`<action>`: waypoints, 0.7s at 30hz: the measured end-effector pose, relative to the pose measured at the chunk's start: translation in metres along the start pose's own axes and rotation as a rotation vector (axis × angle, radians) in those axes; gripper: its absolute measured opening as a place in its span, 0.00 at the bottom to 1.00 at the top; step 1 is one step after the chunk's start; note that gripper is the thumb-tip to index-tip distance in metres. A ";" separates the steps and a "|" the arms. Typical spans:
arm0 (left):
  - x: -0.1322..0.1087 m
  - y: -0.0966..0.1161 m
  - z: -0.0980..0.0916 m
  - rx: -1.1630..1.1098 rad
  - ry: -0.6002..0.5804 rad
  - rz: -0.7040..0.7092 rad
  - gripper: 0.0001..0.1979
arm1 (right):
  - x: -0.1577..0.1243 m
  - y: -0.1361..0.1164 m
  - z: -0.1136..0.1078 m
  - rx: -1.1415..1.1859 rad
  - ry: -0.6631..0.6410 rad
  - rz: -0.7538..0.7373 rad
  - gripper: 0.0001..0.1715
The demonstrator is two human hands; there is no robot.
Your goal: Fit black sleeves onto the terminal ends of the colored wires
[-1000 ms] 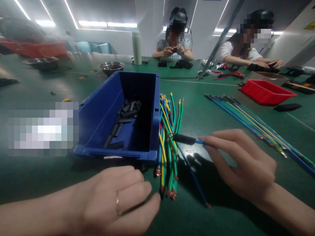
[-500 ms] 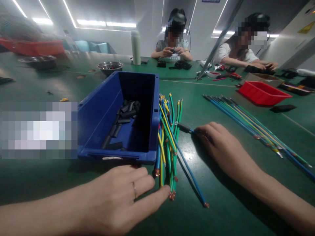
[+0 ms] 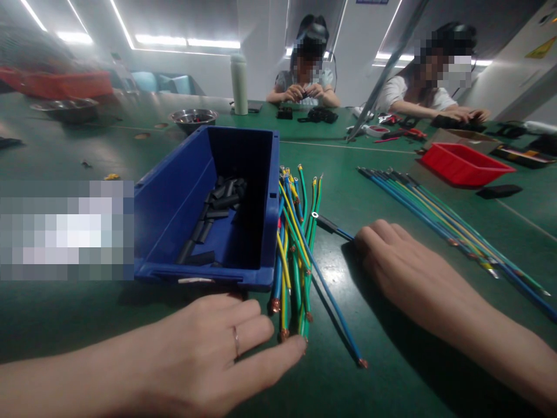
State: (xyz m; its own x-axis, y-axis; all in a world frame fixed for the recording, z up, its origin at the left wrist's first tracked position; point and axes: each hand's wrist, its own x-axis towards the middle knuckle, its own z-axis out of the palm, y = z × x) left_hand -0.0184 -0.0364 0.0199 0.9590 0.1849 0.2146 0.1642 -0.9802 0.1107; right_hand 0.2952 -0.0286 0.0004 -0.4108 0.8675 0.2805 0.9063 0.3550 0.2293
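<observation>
Sleeved blue wire [image 3: 329, 224] shifts from over the wire bundle [image 3: 297, 284] to its right edge | right hand [image 3: 385, 255] closed around it | left hand [image 3: 213, 342] at bundle's near ends, grip not determinable

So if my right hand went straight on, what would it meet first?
Probably the green wires beside the blue bin, past the sleeved wire at your right hand; depth is unclear.
</observation>
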 end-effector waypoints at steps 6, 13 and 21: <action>0.002 0.000 -0.001 -0.008 -0.022 0.026 0.18 | 0.001 0.010 0.004 0.053 -0.110 0.117 0.07; 0.005 -0.001 0.001 -0.027 0.031 0.043 0.19 | 0.002 0.028 0.008 0.092 -0.154 0.254 0.12; 0.006 0.000 -0.002 0.001 0.055 0.067 0.17 | 0.004 0.051 0.018 0.095 -0.119 0.295 0.14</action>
State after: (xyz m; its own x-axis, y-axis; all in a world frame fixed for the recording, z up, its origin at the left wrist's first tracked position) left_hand -0.0131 -0.0350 0.0231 0.9537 0.1225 0.2746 0.1003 -0.9905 0.0937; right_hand 0.3415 -0.0010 -0.0041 -0.1202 0.9704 0.2095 0.9919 0.1088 0.0653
